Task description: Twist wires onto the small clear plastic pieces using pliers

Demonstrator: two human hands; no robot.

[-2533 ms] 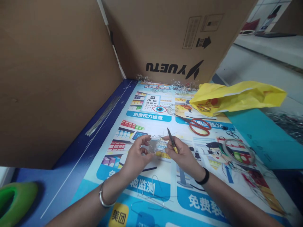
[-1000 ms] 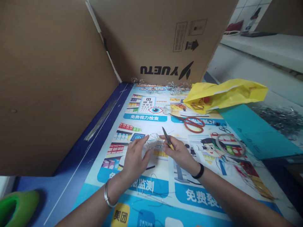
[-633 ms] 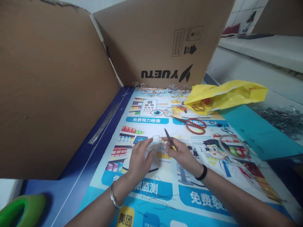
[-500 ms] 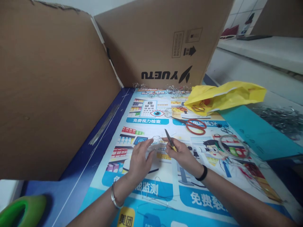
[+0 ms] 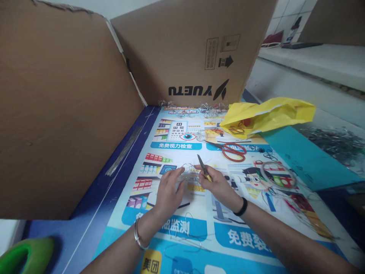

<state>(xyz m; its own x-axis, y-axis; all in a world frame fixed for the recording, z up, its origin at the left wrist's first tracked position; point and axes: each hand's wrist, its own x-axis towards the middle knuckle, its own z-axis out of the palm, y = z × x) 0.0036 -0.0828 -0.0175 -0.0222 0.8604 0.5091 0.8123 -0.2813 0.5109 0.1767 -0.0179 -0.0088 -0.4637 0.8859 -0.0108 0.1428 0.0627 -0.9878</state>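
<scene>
Over the printed sheet, a small openwork shape of thin bent wire (image 5: 188, 167) sits between my two hands. My left hand (image 5: 169, 190) pinches it from the left with thumb and fingers. In my right hand (image 5: 218, 184) is a small tool with a dark pointed tip and yellow handle (image 5: 202, 164), its tip pointing up and away; whether its jaws are apart is too small to tell. The right fingertips also reach the wire shape's right side. A similar round wire shape (image 5: 201, 135) lies farther back, beside red-handled scissors (image 5: 233, 151). Loose wire pieces (image 5: 186, 238) lie nearer me.
Cardboard panels stand left (image 5: 57, 114) and behind (image 5: 194, 49). At right are a yellow bag (image 5: 270, 114), a teal sheet (image 5: 310, 160), a wire coil (image 5: 278, 175) and tangled wire (image 5: 330, 146). Straight wires (image 5: 124, 152) lie left; a green tape roll (image 5: 37, 253) is front left.
The camera view has shifted slightly, so the surroundings sit a little farther left. Both hands keep nearly the same hold on the wire shape and the tool.
</scene>
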